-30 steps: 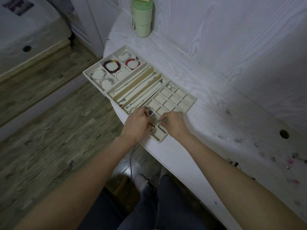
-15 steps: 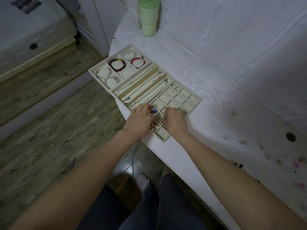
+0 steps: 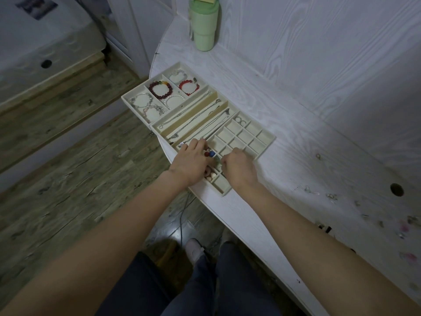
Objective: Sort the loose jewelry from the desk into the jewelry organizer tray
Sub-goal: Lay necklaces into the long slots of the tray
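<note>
The cream jewelry organizer tray (image 3: 262, 137) lies on the white desk (image 3: 296, 137) in three sections: bracelets (image 3: 160, 90) at the far left, chains (image 3: 196, 119) in the middle, and a grid of small cells on the right. Two rings (image 3: 239, 120) sit in a far grid cell. My left hand (image 3: 191, 163) rests over the grid's near-left cells, fingers stretched toward the chain ends. Red and blue beads (image 3: 210, 153) show beside its fingertips. My right hand (image 3: 238, 168) is curled knuckles-up over neighbouring cells, pinching a small piece hidden under the fingers.
Loose small jewelry (image 3: 330, 196) is scattered over the desk to the right, with more pieces (image 3: 405, 226) near the right border. A green tumbler (image 3: 204, 26) stands at the back. A cable hole (image 3: 396, 189) pierces the desk. The curved desk edge runs just under the tray.
Both hands have slid a little farther over the grid cells. The red and blue beads have come into view between them, and the pale beads in the nearest cells are uncovered.
</note>
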Available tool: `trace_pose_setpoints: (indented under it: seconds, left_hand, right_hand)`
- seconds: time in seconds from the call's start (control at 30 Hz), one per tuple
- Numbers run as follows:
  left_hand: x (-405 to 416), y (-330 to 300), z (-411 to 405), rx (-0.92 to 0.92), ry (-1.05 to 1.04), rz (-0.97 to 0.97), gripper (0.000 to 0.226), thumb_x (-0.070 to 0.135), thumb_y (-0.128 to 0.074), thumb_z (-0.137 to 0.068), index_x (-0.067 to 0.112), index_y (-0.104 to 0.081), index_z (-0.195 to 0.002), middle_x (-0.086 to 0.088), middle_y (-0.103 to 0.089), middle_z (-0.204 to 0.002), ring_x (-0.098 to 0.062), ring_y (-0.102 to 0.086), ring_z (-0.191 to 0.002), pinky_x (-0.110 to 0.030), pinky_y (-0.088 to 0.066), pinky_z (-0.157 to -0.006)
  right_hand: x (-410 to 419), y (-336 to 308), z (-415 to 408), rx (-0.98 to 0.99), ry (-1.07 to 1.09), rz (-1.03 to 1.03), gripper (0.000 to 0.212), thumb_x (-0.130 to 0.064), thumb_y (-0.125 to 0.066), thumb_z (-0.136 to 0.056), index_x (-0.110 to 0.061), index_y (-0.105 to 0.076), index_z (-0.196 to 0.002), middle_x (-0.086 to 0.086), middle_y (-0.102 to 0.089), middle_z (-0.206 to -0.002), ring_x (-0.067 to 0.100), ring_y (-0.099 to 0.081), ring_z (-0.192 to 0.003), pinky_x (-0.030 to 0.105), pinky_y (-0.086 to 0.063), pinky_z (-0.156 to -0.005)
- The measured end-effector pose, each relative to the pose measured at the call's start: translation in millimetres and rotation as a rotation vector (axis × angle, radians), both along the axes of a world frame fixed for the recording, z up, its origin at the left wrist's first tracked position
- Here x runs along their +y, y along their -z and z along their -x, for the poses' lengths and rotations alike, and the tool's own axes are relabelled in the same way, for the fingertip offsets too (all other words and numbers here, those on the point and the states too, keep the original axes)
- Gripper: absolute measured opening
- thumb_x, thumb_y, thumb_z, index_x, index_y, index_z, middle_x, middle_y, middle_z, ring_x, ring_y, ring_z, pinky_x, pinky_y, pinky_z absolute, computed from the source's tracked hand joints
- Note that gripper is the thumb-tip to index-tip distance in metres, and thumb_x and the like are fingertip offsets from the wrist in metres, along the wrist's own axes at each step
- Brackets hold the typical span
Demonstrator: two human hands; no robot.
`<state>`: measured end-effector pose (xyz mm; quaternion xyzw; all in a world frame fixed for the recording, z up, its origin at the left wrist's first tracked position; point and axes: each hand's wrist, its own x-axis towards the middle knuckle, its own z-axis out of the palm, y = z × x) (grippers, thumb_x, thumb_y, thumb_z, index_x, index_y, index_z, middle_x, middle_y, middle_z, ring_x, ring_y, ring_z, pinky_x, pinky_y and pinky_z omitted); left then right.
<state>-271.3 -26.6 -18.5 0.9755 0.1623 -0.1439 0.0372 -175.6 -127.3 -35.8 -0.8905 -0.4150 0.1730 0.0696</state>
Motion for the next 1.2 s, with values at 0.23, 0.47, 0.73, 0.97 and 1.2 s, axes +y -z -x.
trace_pose_setpoints:
  seconds: [0.23, 0.47, 0.73, 0.97, 1.2]
  left_hand:
    - [3.1, -1.0, 1.5, -0.063, -0.088, 0.109, 0.054, 0.008, -0.051, -0.087, 0.032, -0.047, -0.135, -0.006, -0.032, -0.132, -0.025, -0.029, -0.123, -0.033, -0.03, -0.099]
    - [-1.9, 0.0, 2.4, -0.078, 0.051, -0.061, 0.045, 0.019, -0.041, -0.097, 0.035, -0.042, -0.139, -0.008, -0.031, -0.133, -0.027, -0.029, -0.125, -0.036, -0.03, -0.101]
    - [-3.1, -2.6, 1.9, -0.101, 0.067, -0.08, 0.034, 0.016, -0.042, -0.094, 0.019, -0.061, -0.122, -0.006, -0.035, -0.131, -0.024, -0.031, -0.121, -0.034, -0.03, -0.095]
    - [-2.3, -3.4, 5.7, -0.1, -0.002, 0.005, 0.043, 0.012, -0.048, -0.091, 0.026, -0.055, -0.13, -0.006, -0.035, -0.129, -0.024, -0.031, -0.12, -0.034, -0.03, -0.098]
    - [-8.9, -4.0, 2.8, -0.096, 0.066, -0.083, 0.035, 0.014, -0.043, -0.093, 0.018, -0.058, -0.124, -0.007, -0.035, -0.129, -0.025, -0.031, -0.12, -0.033, -0.029, -0.091]
  right_hand:
    - [-3.3, -6.4, -1.2, -0.091, -0.124, 0.091, 0.022, -0.008, -0.047, -0.094, -0.006, -0.065, -0.108, 0.012, -0.053, -0.115, 0.027, -0.059, -0.092, 0.031, -0.044, -0.069]
    - [-10.4, -10.2, 1.5, -0.089, -0.172, 0.134, 0.024, -0.005, -0.048, -0.094, -0.002, -0.064, -0.112, 0.013, -0.05, -0.119, 0.026, -0.06, -0.094, 0.03, -0.046, -0.074]
    - [-8.7, -13.5, 3.8, -0.109, -0.179, 0.123, 0.021, -0.001, -0.047, -0.092, -0.003, -0.065, -0.103, 0.013, -0.051, -0.116, 0.025, -0.06, -0.09, 0.025, -0.04, -0.066]
    - [-10.6, -7.5, 2.2, -0.088, -0.175, 0.135, 0.027, -0.004, -0.046, -0.095, -0.004, -0.062, -0.117, 0.012, -0.05, -0.118, 0.025, -0.06, -0.09, 0.027, -0.043, -0.068]
    - [-10.7, -13.1, 5.7, -0.139, -0.237, 0.169, 0.023, -0.002, -0.047, -0.093, -0.007, -0.062, -0.11, 0.012, -0.047, -0.118, 0.023, -0.059, -0.088, 0.025, -0.039, -0.064]
